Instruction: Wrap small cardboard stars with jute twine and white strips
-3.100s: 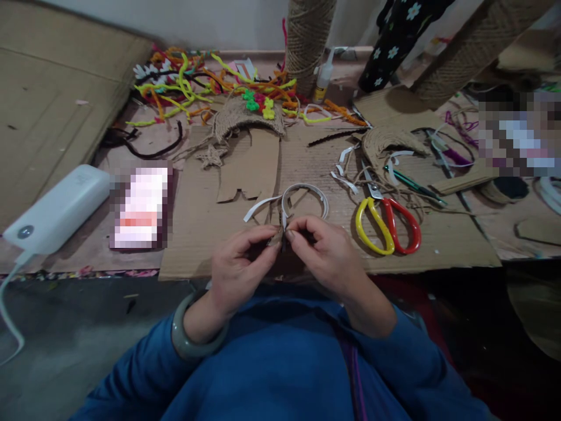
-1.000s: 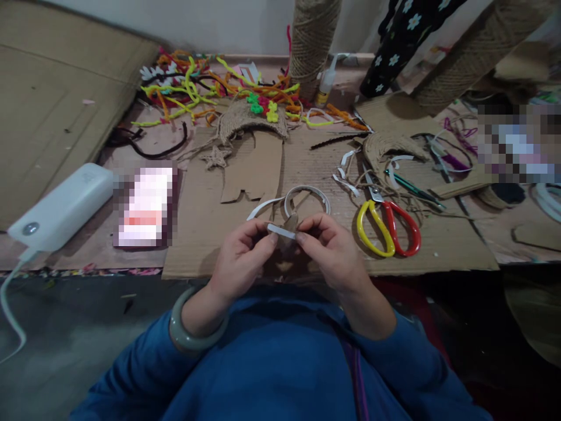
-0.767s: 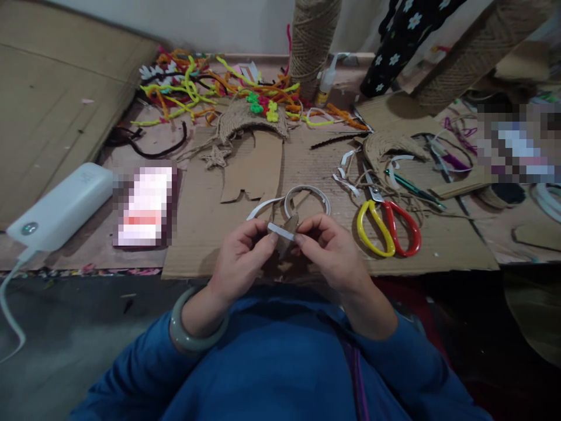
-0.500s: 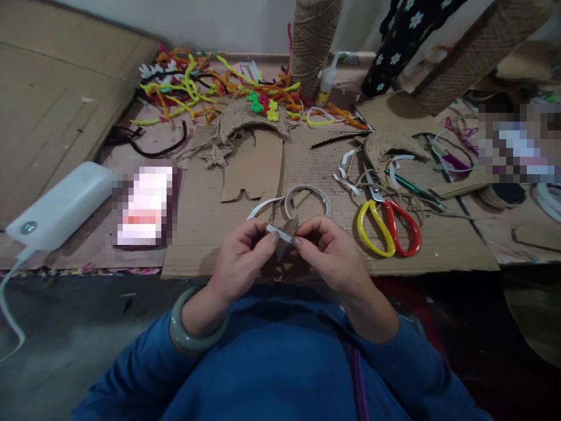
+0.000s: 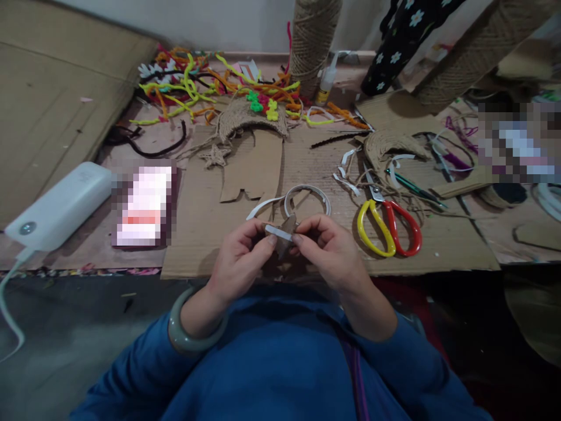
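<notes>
Between my two hands is a small brown cardboard star (image 5: 287, 225), with a strip of white tape (image 5: 279, 233) lying across its face. My left hand (image 5: 243, 257) pinches the star's left side between thumb and fingers. On the opposite side my right hand (image 5: 328, 251) grips it, thumb at the strip's right end. Just beyond the hands a roll of white tape (image 5: 328, 202) lies on the cardboard sheet, its loose end curling left. Scissors (image 5: 390, 231) with one yellow and one red handle rest to the right of my right hand.
A twine-wrapped crescent (image 5: 245, 120) with crocheted flowers and a twine star (image 5: 215, 155) lie farther back. A phone (image 5: 144, 204) and white power bank (image 5: 61, 202) are at left. Coloured pipe cleaners (image 5: 188, 88), a glue bottle (image 5: 326, 82) and twine-wound cones (image 5: 315, 41) stand behind.
The star has tilted slightly, so more of its face and the white strip across it show. Both hands stay in nearly the same place, still gripping it.
</notes>
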`<state>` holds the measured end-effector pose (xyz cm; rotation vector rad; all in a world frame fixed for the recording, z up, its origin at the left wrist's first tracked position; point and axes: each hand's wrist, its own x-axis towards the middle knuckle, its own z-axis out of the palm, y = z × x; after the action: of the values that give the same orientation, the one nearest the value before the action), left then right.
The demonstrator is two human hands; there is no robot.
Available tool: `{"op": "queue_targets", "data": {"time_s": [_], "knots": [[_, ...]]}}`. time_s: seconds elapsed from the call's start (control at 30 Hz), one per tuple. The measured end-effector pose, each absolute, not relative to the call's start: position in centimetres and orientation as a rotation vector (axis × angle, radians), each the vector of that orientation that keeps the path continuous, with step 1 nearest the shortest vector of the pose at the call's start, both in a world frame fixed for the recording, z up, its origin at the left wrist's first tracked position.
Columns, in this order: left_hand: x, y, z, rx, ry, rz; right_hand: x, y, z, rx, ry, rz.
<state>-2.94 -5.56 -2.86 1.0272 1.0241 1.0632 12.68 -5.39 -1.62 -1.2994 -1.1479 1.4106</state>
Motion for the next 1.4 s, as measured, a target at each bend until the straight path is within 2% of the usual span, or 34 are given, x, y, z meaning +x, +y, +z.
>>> {"op": "queue_targets", "data": {"time_s": [1.4], "knots": [[-3.18,-5.62,-3.45,1.071,0.954,1.058,12.74,-5.31,-1.76,-1.261,-1.079,1.426]]}}
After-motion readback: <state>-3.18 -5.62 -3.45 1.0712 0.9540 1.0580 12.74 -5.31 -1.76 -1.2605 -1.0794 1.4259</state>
